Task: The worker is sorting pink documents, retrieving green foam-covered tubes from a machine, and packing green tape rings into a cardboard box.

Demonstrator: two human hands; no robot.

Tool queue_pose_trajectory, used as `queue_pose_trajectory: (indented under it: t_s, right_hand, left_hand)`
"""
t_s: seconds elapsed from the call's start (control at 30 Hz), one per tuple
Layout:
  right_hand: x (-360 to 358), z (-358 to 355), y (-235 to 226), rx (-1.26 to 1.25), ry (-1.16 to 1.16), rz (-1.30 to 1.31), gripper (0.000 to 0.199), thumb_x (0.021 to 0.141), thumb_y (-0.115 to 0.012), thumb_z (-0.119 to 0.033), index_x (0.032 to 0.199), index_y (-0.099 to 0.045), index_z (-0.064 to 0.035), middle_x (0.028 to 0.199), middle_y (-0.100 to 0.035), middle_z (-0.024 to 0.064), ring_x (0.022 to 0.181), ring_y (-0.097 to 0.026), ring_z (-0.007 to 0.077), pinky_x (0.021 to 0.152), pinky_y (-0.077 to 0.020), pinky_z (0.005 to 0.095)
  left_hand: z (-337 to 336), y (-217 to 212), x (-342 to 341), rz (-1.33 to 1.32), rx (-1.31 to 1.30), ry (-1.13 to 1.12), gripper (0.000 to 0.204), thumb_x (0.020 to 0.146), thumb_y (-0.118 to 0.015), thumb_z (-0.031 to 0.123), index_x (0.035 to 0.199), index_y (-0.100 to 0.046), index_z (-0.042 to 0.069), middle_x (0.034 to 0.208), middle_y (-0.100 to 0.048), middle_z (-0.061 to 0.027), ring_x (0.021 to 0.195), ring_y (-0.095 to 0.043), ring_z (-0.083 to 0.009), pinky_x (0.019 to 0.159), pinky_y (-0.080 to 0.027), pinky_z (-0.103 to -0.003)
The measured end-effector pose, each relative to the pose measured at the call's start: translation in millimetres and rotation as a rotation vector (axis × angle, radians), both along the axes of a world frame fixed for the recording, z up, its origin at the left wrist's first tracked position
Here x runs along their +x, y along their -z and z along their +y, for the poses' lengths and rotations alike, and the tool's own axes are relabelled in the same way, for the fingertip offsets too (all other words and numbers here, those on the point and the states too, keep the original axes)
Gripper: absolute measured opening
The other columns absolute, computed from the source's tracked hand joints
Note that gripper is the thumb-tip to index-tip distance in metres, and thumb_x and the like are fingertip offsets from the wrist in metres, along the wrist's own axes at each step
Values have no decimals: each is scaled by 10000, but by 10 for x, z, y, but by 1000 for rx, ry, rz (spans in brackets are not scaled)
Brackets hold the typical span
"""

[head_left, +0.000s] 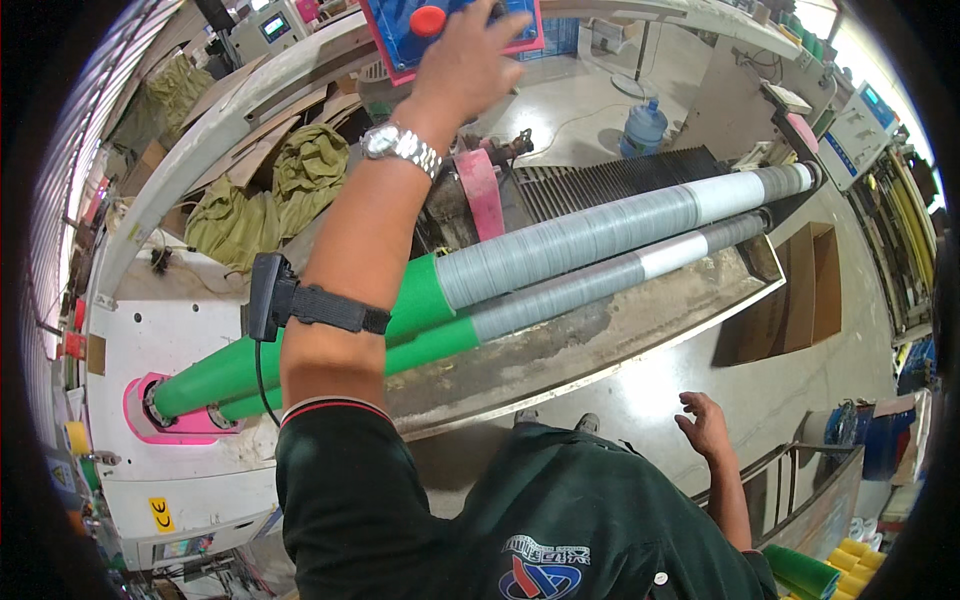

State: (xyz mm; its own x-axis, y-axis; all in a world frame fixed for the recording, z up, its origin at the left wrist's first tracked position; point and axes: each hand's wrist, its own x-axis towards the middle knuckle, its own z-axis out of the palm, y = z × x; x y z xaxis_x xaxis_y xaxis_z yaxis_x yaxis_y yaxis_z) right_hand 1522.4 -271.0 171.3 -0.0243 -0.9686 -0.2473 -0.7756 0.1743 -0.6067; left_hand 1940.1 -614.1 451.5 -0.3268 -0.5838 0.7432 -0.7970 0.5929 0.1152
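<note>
My left hand [470,65] is raised over a blue control panel [400,25] with a pink rim at the top of the view. Its fingers are spread beside a dark knob, to the right of a red push button [427,21]. Below the reaching arm, two long rollers run side by side: a thicker upper roller [570,240] and a thinner lower roller [560,292]. Both are green at the left and wrapped in grey with a white band toward the right. At the lower right, my right hand [705,425] hangs in the air, fingers apart and holding nothing.
Under the rollers lies a long metal trough [600,335]. An open cardboard box [785,300] stands on the floor to the right. Beyond the rollers are a blue water jug [643,130] and crumpled olive cloth [235,220]. A metal frame [790,490] sits near my right arm.
</note>
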Motion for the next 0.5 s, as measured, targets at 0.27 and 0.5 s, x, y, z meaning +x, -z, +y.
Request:
queue_pose_trajectory:
  t_s: [0.27, 0.5]
  right_hand:
    - [-15, -1, 15, -26, 5, 38, 409, 762, -774, -74, 1147, -656, -1, 1065, -681, 169, 944, -682, 303, 849, -550, 400]
    - [-118, -44, -26, -15, -10, 104, 421, 823, -735, -194, 1208, -638, -54, 1105, -664, 160, 978, -675, 315, 866, -535, 425]
  left_hand:
    - [-127, -94, -116, 564, 255, 215, 978, 821, -734, 200, 1601, -144, 199, 1555, -328, -264, 1412, -393, -400, 1103, -411, -442]
    - [-553, -247, -130, -15, -187, -13, 849, 823, -711, 80, 1558, -293, 160, 1536, -431, -160, 1326, -517, -350, 1054, -446, -404]
